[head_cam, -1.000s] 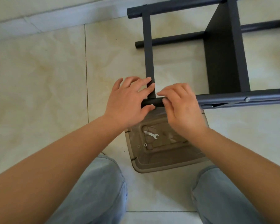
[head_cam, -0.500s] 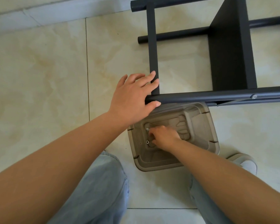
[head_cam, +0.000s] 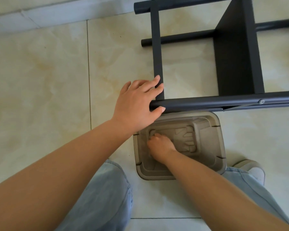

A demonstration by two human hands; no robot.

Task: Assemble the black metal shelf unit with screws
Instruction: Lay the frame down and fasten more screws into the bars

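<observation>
The black metal shelf frame lies on its side on the tiled floor, with a near tube (head_cam: 207, 103), a flat crossbar (head_cam: 155, 47) and a shelf panel (head_cam: 235, 60). A silver screw head (head_cam: 262, 102) sits in the near tube at the right. My left hand (head_cam: 137, 104) holds the frame's near-left corner, fingers over the crossbar's end and thumb under the tube. My right hand (head_cam: 160, 147) is down inside a translucent brown plastic bin (head_cam: 222, 147), fingers curled onto its bottom. Whatever lies under that hand is hidden.
The bin stands on the floor between my knees, just below the near tube. My shoe (head_cam: 250, 169) is at the bin's right. A pale skirting board (head_cam: 57, 12) runs along the top left. Two more black tubes of the frame lie farther back.
My right hand left the near tube and dropped into the bin, covering the small wrench and screw seen there earlier. My left hand kept its hold on the frame corner.
</observation>
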